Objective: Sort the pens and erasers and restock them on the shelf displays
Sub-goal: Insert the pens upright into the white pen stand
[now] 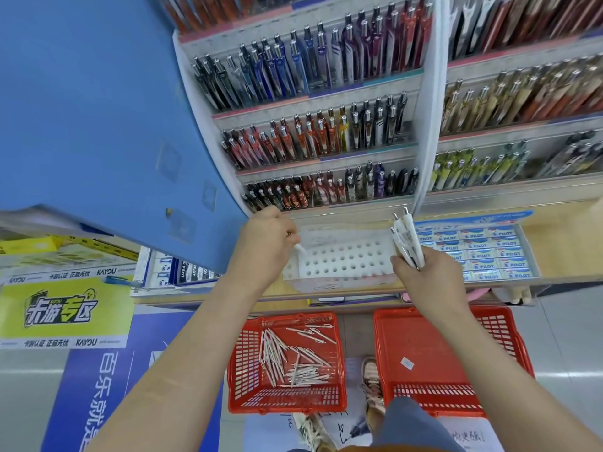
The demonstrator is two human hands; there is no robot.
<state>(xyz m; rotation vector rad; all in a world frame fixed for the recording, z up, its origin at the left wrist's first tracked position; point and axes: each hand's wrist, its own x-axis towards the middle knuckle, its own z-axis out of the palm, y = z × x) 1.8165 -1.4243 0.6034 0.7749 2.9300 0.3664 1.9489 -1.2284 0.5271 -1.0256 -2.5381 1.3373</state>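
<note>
My right hand (427, 278) grips a bundle of white pens (406, 241) that stand upright above the right end of a white pen holder (339, 261) with rows of round holes. My left hand (264, 239) pinches a single white pen (299, 247), its tip down at the holder's left edge. The holder sits on the wooden shelf ledge (554, 246). Right of it is a display box of blue and white Pilot erasers (483, 252). On the floor below, a red basket (287, 399) holds several loose white pens (293, 357).
A second red basket (502, 350) on the floor at the right holds only a small tag. Rows of pens fill the shelf tiers (326, 135) above. A blue panel (98, 109) stands at the left with a yellow sign (62, 308) below it. My feet show between the baskets.
</note>
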